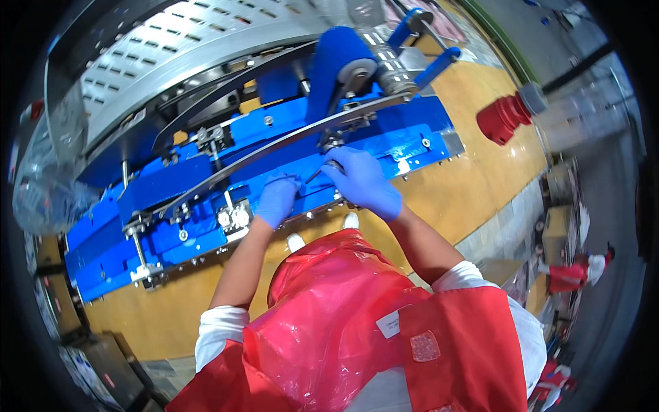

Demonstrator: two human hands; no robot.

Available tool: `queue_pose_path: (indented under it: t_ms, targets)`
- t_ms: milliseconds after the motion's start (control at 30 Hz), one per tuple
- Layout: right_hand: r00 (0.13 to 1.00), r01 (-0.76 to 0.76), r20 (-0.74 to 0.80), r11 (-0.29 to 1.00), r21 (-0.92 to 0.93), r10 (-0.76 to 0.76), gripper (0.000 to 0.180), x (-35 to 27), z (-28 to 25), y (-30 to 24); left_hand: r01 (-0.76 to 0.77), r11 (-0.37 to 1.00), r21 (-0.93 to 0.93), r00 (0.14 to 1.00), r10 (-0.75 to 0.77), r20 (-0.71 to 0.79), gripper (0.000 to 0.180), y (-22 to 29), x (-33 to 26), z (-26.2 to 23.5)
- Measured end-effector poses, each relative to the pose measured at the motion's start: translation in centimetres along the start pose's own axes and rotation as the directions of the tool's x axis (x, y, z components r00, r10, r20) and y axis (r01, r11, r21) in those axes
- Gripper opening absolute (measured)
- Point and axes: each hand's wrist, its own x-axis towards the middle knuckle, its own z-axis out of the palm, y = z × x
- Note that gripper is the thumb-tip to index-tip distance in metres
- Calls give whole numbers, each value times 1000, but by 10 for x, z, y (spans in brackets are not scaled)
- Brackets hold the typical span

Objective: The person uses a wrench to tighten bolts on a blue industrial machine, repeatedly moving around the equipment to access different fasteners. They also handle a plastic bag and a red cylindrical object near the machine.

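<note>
Both of my hands wear blue-violet gloves and work over a long blue machine bed (405, 134) with metal fittings. My right hand (362, 180) is closed around a small hand tool (334, 165) with a dark handle. Its thin dark shaft points down and left toward my left hand. Just beyond the right hand sits a metal clamp fitting (332, 141). My left hand (278, 198) rests low over the bed's near side with curled fingers; what they hold, if anything, is hidden. A long curved metal rail (274, 143) runs just beyond both hands.
Beyond the rail stand a blue roller (343, 55) and a slotted metal panel (171, 38). Clear plastic sheeting (48, 172) hangs at the left. A red connector plug (504, 118) is at the right, above the yellowish floor (467, 178). Another person (576, 275) stands far right.
</note>
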Motion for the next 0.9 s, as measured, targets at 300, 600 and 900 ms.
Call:
queue_pose_path:
  t_ms: [300,600,900]
  targets:
    - [946,185,-299,965,186,-124,17,-13,3,23,334,932,144,942,-337,-4,45,19,11,3]
    - [972,18,-116,427,904,206,18,-12,14,12,1,940,340,1000,2,-8,20,6,10,24]
    - [919,-122,-1,288,950,394,23,-20,25,9,90,958,274,970,-146,192,34,4,23,8]
